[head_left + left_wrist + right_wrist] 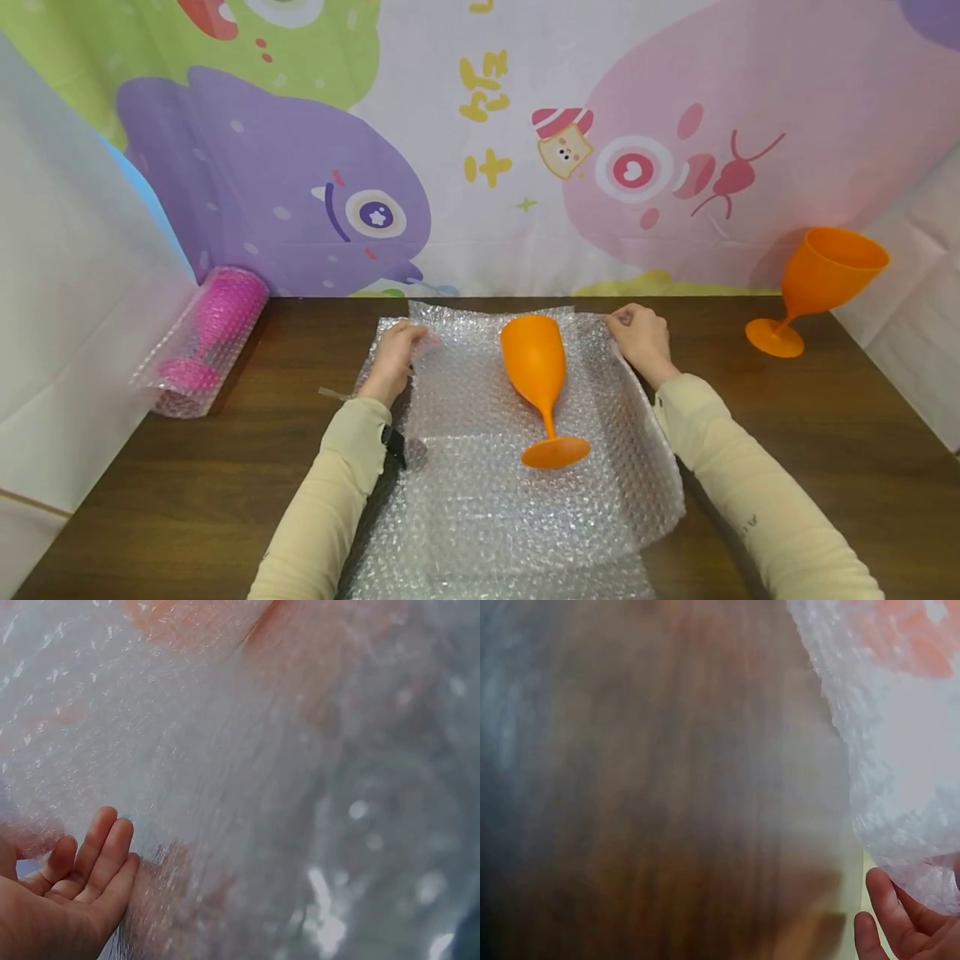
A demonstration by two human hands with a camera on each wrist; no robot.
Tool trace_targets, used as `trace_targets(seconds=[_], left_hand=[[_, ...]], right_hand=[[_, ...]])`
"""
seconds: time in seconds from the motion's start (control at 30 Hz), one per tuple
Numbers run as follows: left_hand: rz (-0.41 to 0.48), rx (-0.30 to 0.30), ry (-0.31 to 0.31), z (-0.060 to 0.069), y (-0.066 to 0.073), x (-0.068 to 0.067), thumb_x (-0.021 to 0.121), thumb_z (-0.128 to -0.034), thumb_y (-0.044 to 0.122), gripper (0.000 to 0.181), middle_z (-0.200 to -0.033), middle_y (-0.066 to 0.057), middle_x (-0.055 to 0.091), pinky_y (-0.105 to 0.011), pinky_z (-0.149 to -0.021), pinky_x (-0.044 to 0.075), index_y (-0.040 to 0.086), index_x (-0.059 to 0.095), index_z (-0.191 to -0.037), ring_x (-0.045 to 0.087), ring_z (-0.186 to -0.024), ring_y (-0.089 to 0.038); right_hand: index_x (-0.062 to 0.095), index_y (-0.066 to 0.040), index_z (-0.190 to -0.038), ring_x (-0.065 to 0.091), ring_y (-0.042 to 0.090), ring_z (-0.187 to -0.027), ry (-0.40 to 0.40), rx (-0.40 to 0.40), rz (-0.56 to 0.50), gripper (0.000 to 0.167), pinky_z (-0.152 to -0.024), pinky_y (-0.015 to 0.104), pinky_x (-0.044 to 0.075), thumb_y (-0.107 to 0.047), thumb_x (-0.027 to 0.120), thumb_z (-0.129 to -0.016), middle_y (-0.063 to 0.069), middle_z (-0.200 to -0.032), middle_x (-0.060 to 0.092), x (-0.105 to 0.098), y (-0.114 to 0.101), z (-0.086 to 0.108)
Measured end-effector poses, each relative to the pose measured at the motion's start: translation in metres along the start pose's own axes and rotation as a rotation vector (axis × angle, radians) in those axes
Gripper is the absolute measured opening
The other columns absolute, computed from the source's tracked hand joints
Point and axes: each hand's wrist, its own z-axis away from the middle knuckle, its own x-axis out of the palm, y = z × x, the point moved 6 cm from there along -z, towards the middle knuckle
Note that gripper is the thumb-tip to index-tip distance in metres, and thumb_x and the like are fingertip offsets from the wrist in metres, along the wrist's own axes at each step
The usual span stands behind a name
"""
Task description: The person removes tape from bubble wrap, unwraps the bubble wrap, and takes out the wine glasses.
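Note:
An orange plastic goblet (533, 358) lies on a sheet of bubble wrap (480, 508), its foot toward me and its bowl toward the back. My left hand (392, 358) pinches the sheet's left edge near the far end. In the left wrist view, part of that hand (82, 892) shows through the clear wrap, with the other fingers loosely extended. At the far right corner, my right hand (643, 337) pinches the wrap between thumb and fingers. The sheet's right side is lifted and curls upward. Only some fingers of the right hand (900, 919) appear in the right wrist view.
A second orange goblet (832, 267) stands at the back right of the wooden table (150, 500). At the back left lies a pink goblet (217, 321) rolled in bubble wrap. A printed cartoon curtain (480, 242) hangs along the table's back edge.

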Motion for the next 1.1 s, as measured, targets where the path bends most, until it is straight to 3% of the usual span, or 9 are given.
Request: trace_targets(seconds=[0.33,0.57,0.7,0.83,0.97,1.03,1.1], left_hand=[[0.041,-0.013,0.000,0.001,-0.001,0.001,0.043,-0.0901,0.014,0.019,-0.069,0.010,0.056,-0.030,-0.057,0.036,0.012,0.049,-0.072,0.048,-0.067,-0.010],[-0.006,0.010,-0.027,0.001,0.000,0.000,0.047,-0.0889,0.018,0.021,-0.077,0.007,0.062,-0.030,-0.057,0.039,0.003,0.059,-0.097,0.053,-0.074,-0.010],[-0.025,0.017,-0.056,0.002,0.004,-0.001,0.049,-0.0894,0.022,0.023,-0.085,0.003,0.063,-0.027,-0.053,0.037,0.003,0.057,-0.099,0.054,-0.076,-0.011],[-0.022,-0.003,-0.120,0.005,0.011,-0.002,0.048,-0.0916,0.025,0.025,-0.108,-0.009,0.059,-0.024,-0.050,0.037,0.006,0.049,-0.107,0.052,-0.081,-0.014],[0.015,-0.014,-0.205,0.010,0.018,-0.003,0.047,-0.0936,0.027,0.044,-0.128,-0.015,0.047,-0.021,-0.052,0.040,0.003,0.035,-0.129,0.049,-0.080,-0.010],[0.021,-0.012,-0.249,0.013,0.020,-0.004,0.045,-0.0944,0.028,0.052,-0.132,-0.016,0.040,-0.021,-0.056,0.041,0.002,0.028,-0.136,0.047,-0.079,-0.008],[0.021,-0.008,-0.294,0.016,0.022,-0.006,0.043,-0.0951,0.029,0.059,-0.138,-0.018,0.030,-0.022,-0.066,0.043,0.002,0.018,-0.142,0.046,-0.089,-0.010]], right_hand=[[0.063,-0.001,-0.102,0.058,0.035,-0.090,-0.094,0.001,0.021,0.032,-0.079,0.047,0.045,-0.028,0.053,-0.090,0.018,-0.097,0.065,0.000,0.007,0.003],[0.060,0.000,-0.108,0.058,0.034,-0.093,-0.201,-0.021,0.016,0.034,-0.079,0.045,0.046,-0.029,0.050,-0.092,0.019,-0.101,0.063,0.000,0.007,0.004],[0.057,-0.001,-0.111,0.055,0.034,-0.101,-0.263,-0.004,-0.019,0.038,-0.083,0.046,0.045,-0.034,0.049,-0.093,0.020,-0.107,0.061,-0.003,0.007,0.004],[0.054,-0.002,-0.115,0.054,0.033,-0.104,-0.321,0.019,-0.055,0.043,-0.086,0.046,0.045,-0.038,0.051,-0.091,0.019,-0.111,0.059,-0.008,0.008,0.004],[0.053,-0.001,-0.118,0.054,0.034,-0.103,-0.349,-0.008,-0.057,0.044,-0.086,0.046,0.044,-0.036,0.052,-0.091,0.022,-0.116,0.056,-0.016,0.006,0.003],[0.053,-0.001,-0.118,0.055,0.034,-0.101,-0.361,-0.022,-0.061,0.043,-0.085,0.045,0.046,-0.034,0.053,-0.091,0.023,-0.117,0.055,-0.020,0.004,0.001],[0.053,-0.001,-0.119,0.056,0.032,-0.097,-0.377,-0.025,-0.073,0.043,-0.083,0.043,0.047,-0.034,0.053,-0.091,0.023,-0.116,0.056,-0.023,0.002,-0.001]])
